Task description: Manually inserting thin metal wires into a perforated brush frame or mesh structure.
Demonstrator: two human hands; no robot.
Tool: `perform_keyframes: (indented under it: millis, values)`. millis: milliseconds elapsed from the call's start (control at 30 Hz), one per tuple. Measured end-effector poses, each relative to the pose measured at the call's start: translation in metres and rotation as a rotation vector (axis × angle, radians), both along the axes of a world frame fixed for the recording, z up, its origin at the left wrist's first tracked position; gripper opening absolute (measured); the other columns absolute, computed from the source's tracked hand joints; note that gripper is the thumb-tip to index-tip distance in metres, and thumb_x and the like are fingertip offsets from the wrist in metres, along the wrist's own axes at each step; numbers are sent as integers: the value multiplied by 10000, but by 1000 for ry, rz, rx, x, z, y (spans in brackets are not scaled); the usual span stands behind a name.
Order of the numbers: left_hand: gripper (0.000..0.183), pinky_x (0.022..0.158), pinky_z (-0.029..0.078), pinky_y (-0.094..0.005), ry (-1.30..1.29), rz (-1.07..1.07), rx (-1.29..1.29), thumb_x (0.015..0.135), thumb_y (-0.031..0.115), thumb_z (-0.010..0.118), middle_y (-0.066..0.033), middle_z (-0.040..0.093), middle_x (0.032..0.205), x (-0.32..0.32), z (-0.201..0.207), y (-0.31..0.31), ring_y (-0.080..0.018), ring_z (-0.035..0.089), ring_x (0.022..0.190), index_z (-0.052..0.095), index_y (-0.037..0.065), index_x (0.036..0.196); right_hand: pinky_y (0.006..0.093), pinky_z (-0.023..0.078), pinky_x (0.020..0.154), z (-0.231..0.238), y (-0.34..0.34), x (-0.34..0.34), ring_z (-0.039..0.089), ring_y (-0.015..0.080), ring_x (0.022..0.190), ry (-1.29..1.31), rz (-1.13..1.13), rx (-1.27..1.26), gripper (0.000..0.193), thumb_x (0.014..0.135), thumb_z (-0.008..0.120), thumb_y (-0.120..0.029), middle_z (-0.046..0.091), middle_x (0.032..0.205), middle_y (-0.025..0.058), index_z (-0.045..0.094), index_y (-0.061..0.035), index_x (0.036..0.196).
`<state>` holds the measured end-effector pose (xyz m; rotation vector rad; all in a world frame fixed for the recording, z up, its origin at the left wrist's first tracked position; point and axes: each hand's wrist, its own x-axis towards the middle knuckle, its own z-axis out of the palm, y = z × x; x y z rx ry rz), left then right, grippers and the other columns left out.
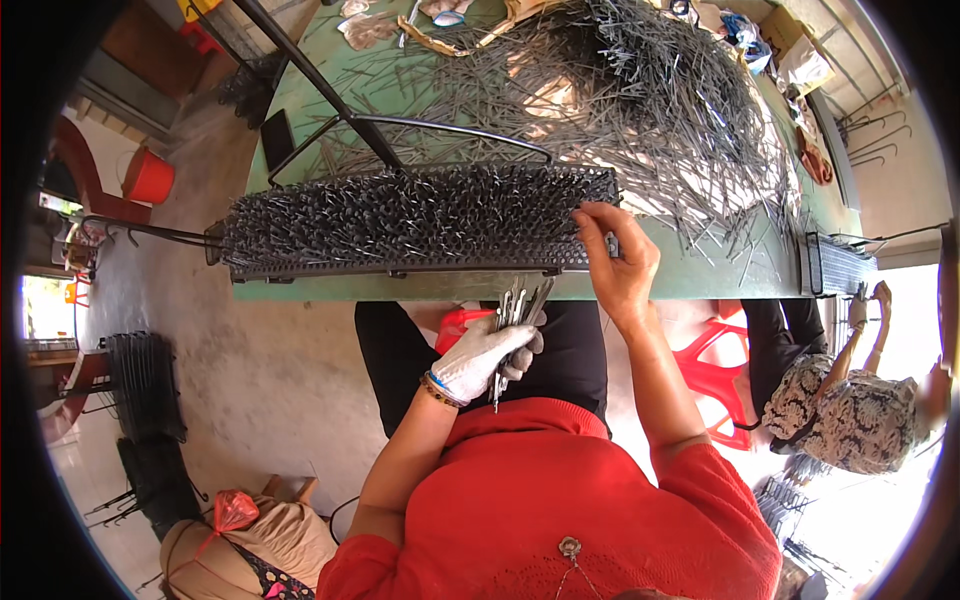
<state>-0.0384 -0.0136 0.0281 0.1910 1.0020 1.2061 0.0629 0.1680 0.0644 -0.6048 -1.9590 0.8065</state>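
Note:
My left hand (478, 362), in a white glove, is closed around a bundle of thin metal rods (513, 306) in front of my lap. The bundle stands roughly upright, its ends showing above and below the fingers. A long black perforated rack (400, 272) lies along the near table edge, densely filled with short dark metal pieces (400, 215). Over the rack's right end is my bare right hand (625, 262), thumb and forefinger pinched together at the outermost pieces. Whatever sits between those fingertips is too small to make out.
Loose rods (700, 130) cover much of the green table (300, 291), heaped at the far right. A black metal frame (325, 85) rises behind the rack. At right, another person (860, 410) works at a similar rack (838, 268). Red stools (712, 360) stand below the table.

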Motion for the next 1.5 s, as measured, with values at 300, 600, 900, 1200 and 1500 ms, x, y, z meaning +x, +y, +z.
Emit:
perform_keyframes:
  millis: [300, 600, 900, 1200, 1500]
  values:
    - [348, 570, 520, -232, -19, -8, 13, 940, 187, 585, -45, 641, 885, -7, 3, -4, -106, 632, 693, 528, 31, 1246, 293, 528, 671, -1, 3, -2, 664, 207, 750, -33, 20, 286, 183, 797, 692, 83, 690, 883, 108, 656, 5, 958]
    - [378, 631, 553, -258, -17, -23, 28, 934, 194, 612, -53, 663, 935, -7, 5, -4, -126, 657, 746, 521, 33, 1264, 323, 516, 679, -9, 2, -4, 660, 237, 766, -44, 54, 315, 194, 780, 702, 59, 689, 890, 101, 655, -16, 953]
    - [392, 610, 558, -246, -26, -25, 41, 934, 193, 613, -61, 665, 942, -9, 7, -4, -119, 658, 728, 514, 31, 1277, 335, 502, 690, -17, -2, -3, 641, 260, 748, -199, 85, 425, 193, 764, 725, 15, 679, 936, 95, 684, -39, 944]
    - [409, 620, 554, -242, -51, -20, 71, 936, 193, 609, -62, 668, 943, -11, 9, -5, -115, 654, 735, 507, 18, 1292, 256, 472, 596, 7, -20, 13, 598, 105, 675, -203, 122, -212, 151, 856, 712, -107, 674, 917, 68, 707, -11, 973]
    - [423, 605, 540, -231, 19, -65, 45, 934, 233, 614, -64, 667, 953, -8, 10, -3, -105, 648, 732, 512, 21, 1286, 208, 427, 535, 4, -14, 18, 534, 53, 598, -211, 176, -748, 196, 890, 702, -165, 638, 724, 11, 696, 29, 909]
